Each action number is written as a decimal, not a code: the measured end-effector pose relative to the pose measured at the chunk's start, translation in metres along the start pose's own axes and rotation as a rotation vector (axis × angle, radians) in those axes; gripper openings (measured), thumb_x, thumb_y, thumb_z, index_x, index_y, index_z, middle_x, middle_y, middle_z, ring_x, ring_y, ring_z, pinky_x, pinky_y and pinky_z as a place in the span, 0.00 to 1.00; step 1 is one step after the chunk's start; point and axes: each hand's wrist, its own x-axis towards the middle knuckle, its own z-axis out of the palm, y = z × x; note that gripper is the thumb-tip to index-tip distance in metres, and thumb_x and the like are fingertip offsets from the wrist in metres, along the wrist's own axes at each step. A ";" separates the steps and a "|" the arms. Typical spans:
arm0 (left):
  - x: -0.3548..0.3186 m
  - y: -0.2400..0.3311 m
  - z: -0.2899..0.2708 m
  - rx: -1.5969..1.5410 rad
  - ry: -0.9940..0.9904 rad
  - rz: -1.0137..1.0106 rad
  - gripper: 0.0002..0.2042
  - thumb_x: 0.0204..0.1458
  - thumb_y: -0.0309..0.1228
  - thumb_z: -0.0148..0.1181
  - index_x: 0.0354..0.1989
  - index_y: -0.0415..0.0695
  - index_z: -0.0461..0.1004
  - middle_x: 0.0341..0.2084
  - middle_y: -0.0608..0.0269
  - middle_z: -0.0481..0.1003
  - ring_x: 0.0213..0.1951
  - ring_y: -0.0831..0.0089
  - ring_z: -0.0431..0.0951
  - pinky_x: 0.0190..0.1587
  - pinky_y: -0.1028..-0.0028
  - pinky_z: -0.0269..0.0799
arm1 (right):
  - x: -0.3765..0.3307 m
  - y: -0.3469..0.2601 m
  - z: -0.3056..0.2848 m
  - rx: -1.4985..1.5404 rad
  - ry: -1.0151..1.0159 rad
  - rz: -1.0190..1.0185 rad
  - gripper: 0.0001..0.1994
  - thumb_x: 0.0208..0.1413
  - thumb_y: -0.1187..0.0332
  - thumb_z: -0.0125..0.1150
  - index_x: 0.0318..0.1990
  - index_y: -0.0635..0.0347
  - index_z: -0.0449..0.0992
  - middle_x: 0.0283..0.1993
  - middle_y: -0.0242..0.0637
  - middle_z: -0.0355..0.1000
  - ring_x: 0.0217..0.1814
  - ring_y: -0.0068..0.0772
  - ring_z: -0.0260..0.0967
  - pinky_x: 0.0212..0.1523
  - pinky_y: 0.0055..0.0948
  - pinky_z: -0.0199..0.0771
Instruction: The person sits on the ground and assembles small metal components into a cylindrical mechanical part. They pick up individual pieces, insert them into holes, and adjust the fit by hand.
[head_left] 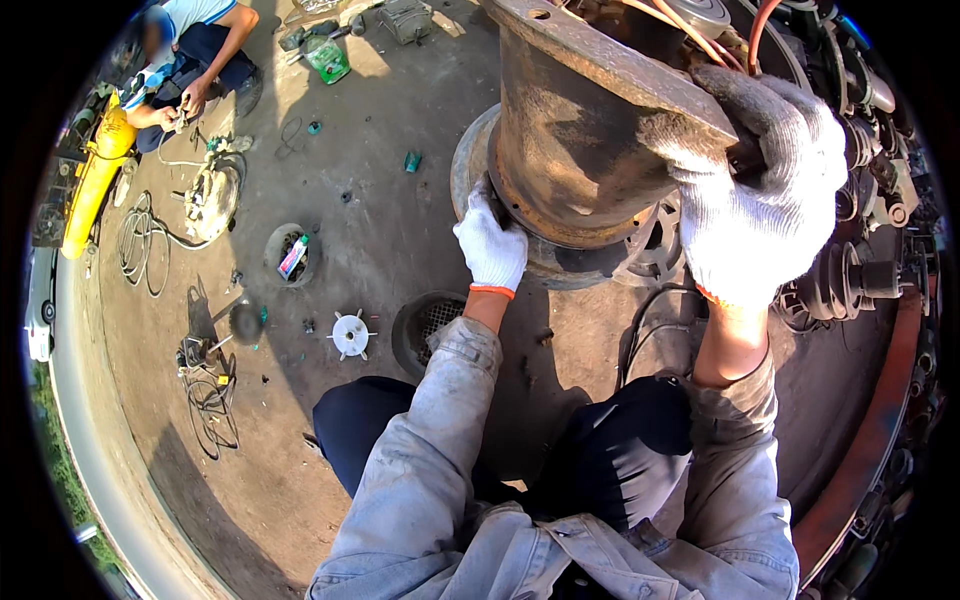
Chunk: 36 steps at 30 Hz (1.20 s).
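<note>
A large rusty flanged metal housing (575,140) stands tilted in front of me, with reddish wires (700,35) coming out of its top. Both my hands wear white knitted gloves with orange cuffs. My left hand (492,245) is closed on the housing's lower rim, its fingertips partly hidden at the edge. Higher up, my right hand (765,185) grips the upper flange, its fingers curled over the edge. Beneath the housing lies a round metal ring or base (570,262), mostly covered by it.
A white fan wheel (350,335), a mesh-bottomed round part (425,325) and a bowl with a tube (292,258) lie left on the dirty floor. A co-worker (200,55) crouches far left near a yellow cylinder (98,185). Machine parts (850,285) crowd the right.
</note>
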 end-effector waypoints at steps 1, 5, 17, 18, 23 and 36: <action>-0.004 0.003 0.000 -0.022 -0.030 -0.060 0.27 0.51 0.21 0.63 0.63 0.32 0.71 0.50 0.43 0.82 0.55 0.51 0.83 0.58 0.62 0.76 | -0.002 0.000 -0.004 0.001 -0.013 0.013 0.22 0.47 0.56 0.82 0.46 0.58 0.86 0.46 0.39 0.79 0.48 0.38 0.76 0.54 0.33 0.74; -0.007 0.001 0.010 0.131 0.045 0.065 0.25 0.52 0.21 0.63 0.61 0.32 0.72 0.49 0.43 0.83 0.51 0.52 0.85 0.57 0.62 0.76 | 0.004 -0.007 -0.005 -0.027 0.024 0.025 0.22 0.43 0.56 0.84 0.42 0.57 0.85 0.43 0.37 0.79 0.47 0.38 0.76 0.51 0.35 0.75; -0.009 0.014 -0.001 -0.013 -0.055 -0.039 0.26 0.50 0.19 0.65 0.61 0.32 0.73 0.48 0.39 0.83 0.55 0.53 0.83 0.59 0.64 0.78 | -0.001 0.005 -0.011 -0.082 0.004 0.000 0.22 0.42 0.54 0.86 0.41 0.56 0.85 0.42 0.36 0.80 0.47 0.40 0.77 0.51 0.36 0.76; -0.009 0.011 -0.003 0.041 -0.077 -0.013 0.27 0.50 0.20 0.64 0.62 0.33 0.73 0.48 0.39 0.83 0.55 0.52 0.83 0.59 0.64 0.78 | -0.002 0.007 -0.010 -0.075 0.016 -0.023 0.22 0.43 0.55 0.86 0.42 0.56 0.86 0.43 0.35 0.80 0.46 0.38 0.78 0.50 0.34 0.77; -0.006 0.006 -0.008 -0.029 -0.091 0.002 0.29 0.50 0.20 0.63 0.65 0.34 0.70 0.49 0.39 0.82 0.55 0.49 0.83 0.59 0.62 0.77 | -0.003 0.007 -0.011 -0.065 -0.005 0.046 0.23 0.41 0.56 0.87 0.43 0.56 0.86 0.42 0.34 0.80 0.45 0.36 0.78 0.48 0.32 0.79; -0.001 0.015 -0.011 0.017 -0.163 -0.155 0.30 0.52 0.25 0.66 0.66 0.37 0.69 0.52 0.35 0.80 0.54 0.48 0.83 0.59 0.59 0.77 | -0.003 0.005 -0.007 -0.108 -0.012 0.046 0.24 0.42 0.54 0.86 0.44 0.56 0.86 0.42 0.35 0.81 0.44 0.36 0.80 0.50 0.32 0.79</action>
